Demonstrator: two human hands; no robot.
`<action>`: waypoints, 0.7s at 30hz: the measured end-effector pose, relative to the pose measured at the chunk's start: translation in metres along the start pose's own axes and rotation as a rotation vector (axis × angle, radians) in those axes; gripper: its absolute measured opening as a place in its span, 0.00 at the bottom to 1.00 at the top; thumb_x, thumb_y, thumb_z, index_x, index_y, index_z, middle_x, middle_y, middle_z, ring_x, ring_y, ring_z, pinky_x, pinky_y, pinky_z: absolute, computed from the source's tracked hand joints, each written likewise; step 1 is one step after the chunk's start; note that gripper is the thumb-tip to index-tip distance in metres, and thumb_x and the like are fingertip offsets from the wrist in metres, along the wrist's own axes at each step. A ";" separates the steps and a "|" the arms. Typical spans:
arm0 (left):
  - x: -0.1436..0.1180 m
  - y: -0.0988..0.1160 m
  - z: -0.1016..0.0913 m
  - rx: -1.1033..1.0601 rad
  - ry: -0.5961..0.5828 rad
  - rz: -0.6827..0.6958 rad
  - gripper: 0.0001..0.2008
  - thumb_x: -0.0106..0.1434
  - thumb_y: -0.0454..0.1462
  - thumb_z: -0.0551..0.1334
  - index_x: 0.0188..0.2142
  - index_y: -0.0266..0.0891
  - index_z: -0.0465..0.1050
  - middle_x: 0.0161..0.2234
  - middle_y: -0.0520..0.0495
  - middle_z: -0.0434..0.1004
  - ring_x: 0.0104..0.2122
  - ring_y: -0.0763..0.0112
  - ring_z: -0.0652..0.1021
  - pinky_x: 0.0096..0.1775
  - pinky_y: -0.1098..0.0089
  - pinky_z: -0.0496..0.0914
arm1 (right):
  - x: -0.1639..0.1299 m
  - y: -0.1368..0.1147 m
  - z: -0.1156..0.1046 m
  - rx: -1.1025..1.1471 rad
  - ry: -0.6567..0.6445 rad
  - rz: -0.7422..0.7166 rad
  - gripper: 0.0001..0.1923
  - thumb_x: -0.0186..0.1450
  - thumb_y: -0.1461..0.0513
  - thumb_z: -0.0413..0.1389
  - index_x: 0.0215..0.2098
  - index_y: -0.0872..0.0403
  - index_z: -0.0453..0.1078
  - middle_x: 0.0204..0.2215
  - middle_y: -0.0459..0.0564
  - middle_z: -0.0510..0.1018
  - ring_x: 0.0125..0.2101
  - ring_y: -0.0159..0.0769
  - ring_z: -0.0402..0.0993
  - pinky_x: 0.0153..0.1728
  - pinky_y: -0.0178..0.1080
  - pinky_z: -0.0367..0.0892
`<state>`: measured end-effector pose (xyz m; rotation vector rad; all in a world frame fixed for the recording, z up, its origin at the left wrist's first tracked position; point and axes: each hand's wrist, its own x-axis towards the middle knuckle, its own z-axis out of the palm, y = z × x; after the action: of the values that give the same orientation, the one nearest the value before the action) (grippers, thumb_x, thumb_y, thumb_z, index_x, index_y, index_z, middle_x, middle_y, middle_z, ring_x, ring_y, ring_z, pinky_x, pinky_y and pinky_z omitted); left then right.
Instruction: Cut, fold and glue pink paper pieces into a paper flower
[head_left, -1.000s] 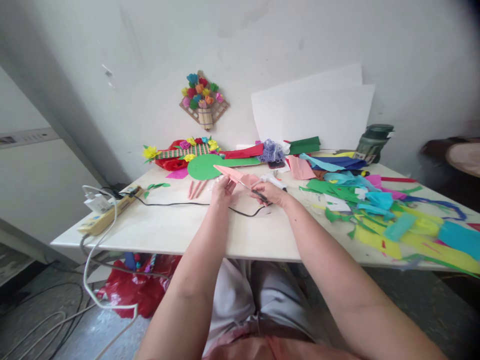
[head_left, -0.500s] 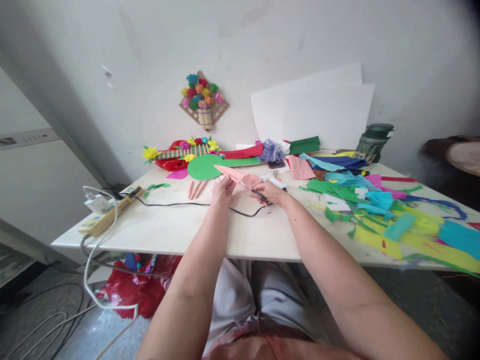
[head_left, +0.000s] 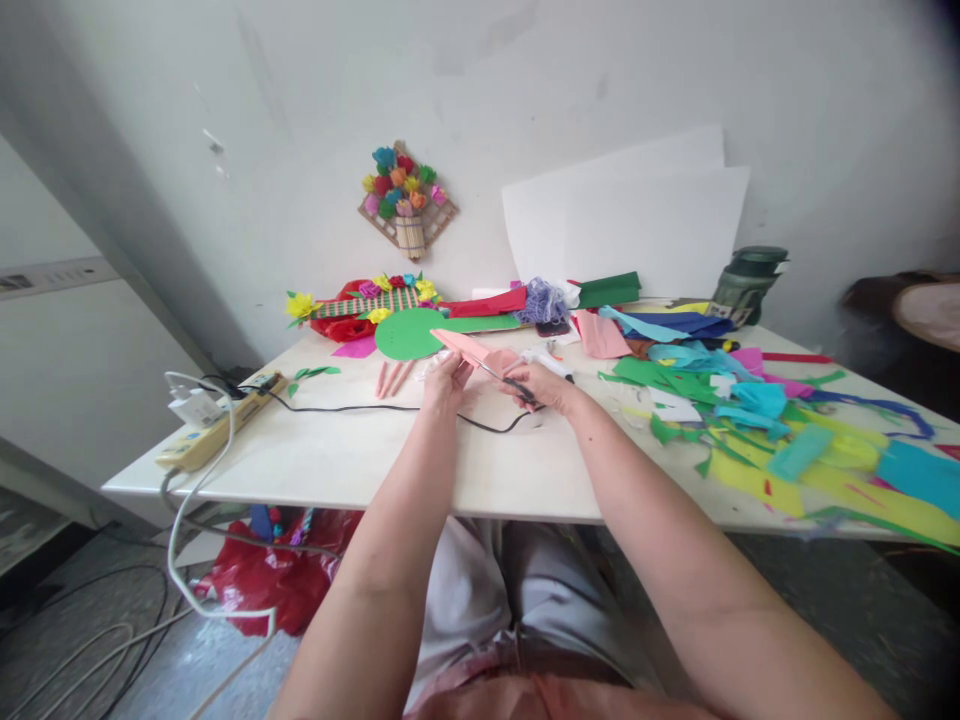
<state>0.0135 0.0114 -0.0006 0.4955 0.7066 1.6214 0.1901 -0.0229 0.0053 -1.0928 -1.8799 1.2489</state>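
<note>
Between my hands, above the table's middle, is a folded piece of pink paper (head_left: 474, 348). My left hand (head_left: 448, 380) pinches its lower edge. My right hand (head_left: 541, 386) is closed on a pair of scissors (head_left: 519, 388) with dark handles, whose blades lie along the pink paper. Whether the blades are parted is too small to tell. Three rolled pink strips (head_left: 394, 379) lie to the left of my left hand. Just behind the paper rests a green guitar-shaped cutout (head_left: 409, 335).
Coloured paper scraps (head_left: 750, 400) cover the table's right side, with a dark green bottle (head_left: 746, 285) behind them. A power strip (head_left: 221, 420) sits at the left edge. A black cable (head_left: 345, 408) crosses the table. Purple shredded strands (head_left: 545, 303) lie at the back.
Almost nothing differs. The pink paper's tip has shifted very slightly to the right; both hands keep their places and their hold.
</note>
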 end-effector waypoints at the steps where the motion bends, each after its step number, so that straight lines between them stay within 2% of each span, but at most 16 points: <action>1: 0.000 0.000 0.000 -0.002 0.000 0.002 0.05 0.56 0.25 0.61 0.28 0.34 0.72 0.25 0.49 0.77 0.28 0.74 0.79 0.41 0.71 0.72 | 0.000 0.000 0.000 0.000 -0.001 0.000 0.22 0.52 0.46 0.61 0.23 0.56 0.63 0.13 0.41 0.68 0.11 0.21 0.59 0.12 0.27 0.55; 21: 0.003 0.000 -0.003 0.004 -0.017 0.008 0.04 0.55 0.26 0.62 0.29 0.34 0.72 0.26 0.49 0.77 0.27 0.74 0.79 0.40 0.70 0.73 | 0.004 0.005 -0.001 -0.021 0.010 -0.030 0.22 0.52 0.46 0.61 0.23 0.56 0.66 0.13 0.40 0.67 0.11 0.22 0.59 0.12 0.28 0.54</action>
<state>0.0115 0.0136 -0.0029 0.5146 0.6959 1.6221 0.1909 -0.0181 0.0008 -1.0759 -1.8991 1.2076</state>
